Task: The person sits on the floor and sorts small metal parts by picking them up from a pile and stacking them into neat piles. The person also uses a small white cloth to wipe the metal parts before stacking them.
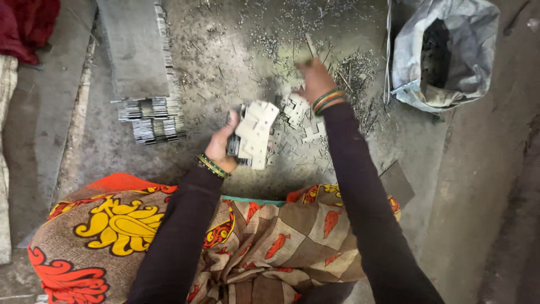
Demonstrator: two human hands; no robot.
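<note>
The left hand [220,147] has its grip closed around a bundle of flat, pale stamped metal plates [254,134], held face-up above the lap, apparently so more pieces can be laid on top. The right hand [315,79] stretches out over the scattered loose plates [297,110] and small metal pins [351,70] on the concrete floor [225,50]; it is blurred, so whether its grip holds anything cannot be told. Neat piles of stacked plates [152,118] lie to the left, and a grey sack [450,50] stands to the right.
</note>
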